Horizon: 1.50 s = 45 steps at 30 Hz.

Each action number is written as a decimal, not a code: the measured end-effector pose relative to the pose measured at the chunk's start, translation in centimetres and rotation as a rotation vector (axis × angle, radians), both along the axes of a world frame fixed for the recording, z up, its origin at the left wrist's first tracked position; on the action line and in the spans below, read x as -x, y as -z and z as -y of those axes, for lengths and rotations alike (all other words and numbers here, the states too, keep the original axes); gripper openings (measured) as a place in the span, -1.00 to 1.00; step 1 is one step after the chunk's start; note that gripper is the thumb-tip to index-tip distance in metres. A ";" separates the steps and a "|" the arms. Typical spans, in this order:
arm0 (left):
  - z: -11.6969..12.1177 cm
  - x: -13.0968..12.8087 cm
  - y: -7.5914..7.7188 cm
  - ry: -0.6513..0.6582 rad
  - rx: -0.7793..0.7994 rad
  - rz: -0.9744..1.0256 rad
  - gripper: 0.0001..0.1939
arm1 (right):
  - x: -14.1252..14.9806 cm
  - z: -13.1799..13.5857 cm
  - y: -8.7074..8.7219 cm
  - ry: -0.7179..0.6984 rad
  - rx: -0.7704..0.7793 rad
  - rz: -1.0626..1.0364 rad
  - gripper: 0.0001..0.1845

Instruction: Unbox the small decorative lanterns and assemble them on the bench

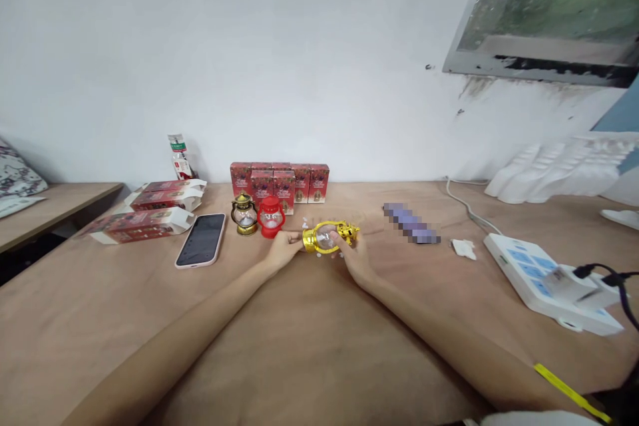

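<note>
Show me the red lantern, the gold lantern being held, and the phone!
Red lantern [271, 220], head view: its clear middle.
Held gold lantern [324, 239], head view: its clear middle.
Phone [202, 240], head view: its dark screen.

A pale wall [224, 60], specked with small dark marks [428, 67], rises behind a brown table [309, 353]. Upper right, a worn grey-green panel [559, 10] hangs above stains [479, 85]. A second table [70, 200] stands left. The light is soft.

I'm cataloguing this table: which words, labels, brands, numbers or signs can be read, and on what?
No text reads clearly.
Red boxes: lettering too blurred.
Container by the wall: label too small.
Power strip: blue markings too blurred.
Phone: screen marks too small.
Gold lantern: none visible.
</note>
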<state>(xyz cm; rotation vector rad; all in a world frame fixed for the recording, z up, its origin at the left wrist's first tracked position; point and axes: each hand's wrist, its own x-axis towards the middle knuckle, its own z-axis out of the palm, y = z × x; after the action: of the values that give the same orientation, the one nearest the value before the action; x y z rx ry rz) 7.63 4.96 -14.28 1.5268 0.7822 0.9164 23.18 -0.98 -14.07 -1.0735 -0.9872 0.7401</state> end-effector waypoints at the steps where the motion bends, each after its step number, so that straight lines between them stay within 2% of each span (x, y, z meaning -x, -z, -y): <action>1: 0.0 0.0 0.1 -0.008 -0.001 -0.005 -0.67 | 0.0 0.0 0.0 0.001 0.000 0.005 -0.49; 8: -0.3 0.0 0.6 -0.050 -0.010 -0.016 -0.73 | 0.0 0.0 0.2 -0.019 -0.015 0.019 -0.51; 14: -0.6 0.2 0.2 -0.017 0.016 -0.013 -0.86 | -0.3 -0.2 0.3 0.006 0.006 -0.029 -0.50; 21: -0.8 0.2 0.2 -0.033 0.040 0.001 -0.94 | -0.5 -0.3 0.6 -0.044 -0.007 -0.057 -0.48; 32: -0.6 0.2 -0.1 0.008 0.030 -0.039 -0.87 | -0.2 0.2 -0.1 -0.019 -0.005 0.008 -0.49; 45: -0.1 0.3 0.1 0.031 -0.016 -0.054 -0.76 | -0.2 0.4 0.1 -0.032 -0.031 0.030 -0.51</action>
<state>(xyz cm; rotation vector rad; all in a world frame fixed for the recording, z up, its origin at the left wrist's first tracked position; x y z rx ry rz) 7.36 5.06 -14.37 1.5794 0.7895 0.8632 23.35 -1.38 -14.20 -1.0460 -1.0403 0.7347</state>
